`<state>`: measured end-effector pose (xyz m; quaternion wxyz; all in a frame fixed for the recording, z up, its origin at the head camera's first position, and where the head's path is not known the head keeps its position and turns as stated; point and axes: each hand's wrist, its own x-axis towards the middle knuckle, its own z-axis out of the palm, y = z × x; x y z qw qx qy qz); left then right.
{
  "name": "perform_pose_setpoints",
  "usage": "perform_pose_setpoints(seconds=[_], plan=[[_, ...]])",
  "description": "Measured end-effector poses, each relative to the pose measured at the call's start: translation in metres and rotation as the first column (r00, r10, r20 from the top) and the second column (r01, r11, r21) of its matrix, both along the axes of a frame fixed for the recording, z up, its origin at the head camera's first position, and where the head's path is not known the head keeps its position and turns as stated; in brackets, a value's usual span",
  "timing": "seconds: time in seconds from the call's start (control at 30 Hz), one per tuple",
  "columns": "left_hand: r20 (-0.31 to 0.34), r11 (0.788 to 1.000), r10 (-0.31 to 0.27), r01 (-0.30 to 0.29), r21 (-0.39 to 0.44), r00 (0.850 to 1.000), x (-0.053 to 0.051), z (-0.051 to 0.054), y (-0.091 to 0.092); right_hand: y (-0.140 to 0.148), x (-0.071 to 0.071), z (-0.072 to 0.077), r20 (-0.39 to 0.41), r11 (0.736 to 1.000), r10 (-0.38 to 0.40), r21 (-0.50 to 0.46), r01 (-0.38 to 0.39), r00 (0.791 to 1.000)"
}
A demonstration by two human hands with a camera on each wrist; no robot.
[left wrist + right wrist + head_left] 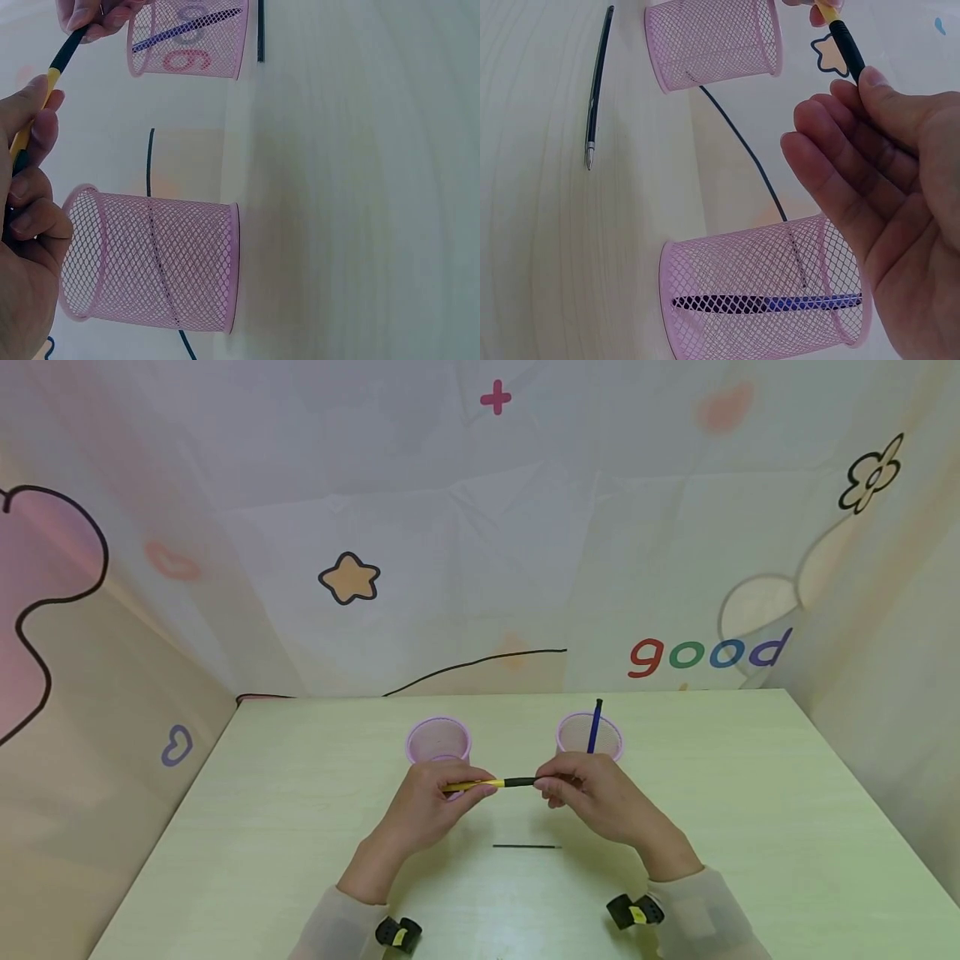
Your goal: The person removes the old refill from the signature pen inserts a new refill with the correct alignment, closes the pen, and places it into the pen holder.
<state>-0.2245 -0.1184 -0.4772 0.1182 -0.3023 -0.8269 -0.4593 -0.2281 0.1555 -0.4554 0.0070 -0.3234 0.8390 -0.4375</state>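
Note:
A yellow and black pen [514, 782] is held level above the table between both hands. My left hand [429, 800] pinches its yellow part between thumb and fingers. At the black end, the thumb and forefinger of my right hand [603, 800] grip the pen, and the other fingers are loosely bent in the right wrist view. A thin dark pen refill [595, 90] with a metal tip lies on the table, below and apart from the hands. The pen's yellow end is partly hidden by the left hand.
Two pink mesh pen holders stand behind the hands: the left holder [161, 262] and the right holder [742, 262]. A blue pen [595, 727] leans upright inside the right one. A printed cloth [450, 527] hangs beyond the pale table [247, 827].

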Motion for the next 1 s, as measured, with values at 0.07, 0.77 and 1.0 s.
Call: perform_pose_setpoints(seconds=[0.07, 0.77, 1.0], plan=[[0.002, 1.0, 0.002, -0.002, 0.0, 1.0, 0.0, 0.0002, 0.0001, -0.0004, -0.0002, -0.0001, -0.005, 1.0, 0.006, 0.002, -0.006, 1.0], [-0.033, 1.0, 0.008, -0.008, 0.012, 0.999, 0.0019, -0.0005, 0.0013, -0.0026, 0.0016, -0.0006, -0.002, 0.999, 0.018, 0.036, -0.018, 1.0], [-0.044, 1.0, 0.0, 0.001, 0.018, 0.999, 0.0016, -0.0008, 0.0005, -0.0025, 0.0007, -0.0031, -0.017, 0.999, 0.029, 0.035, -0.029, 0.999]])
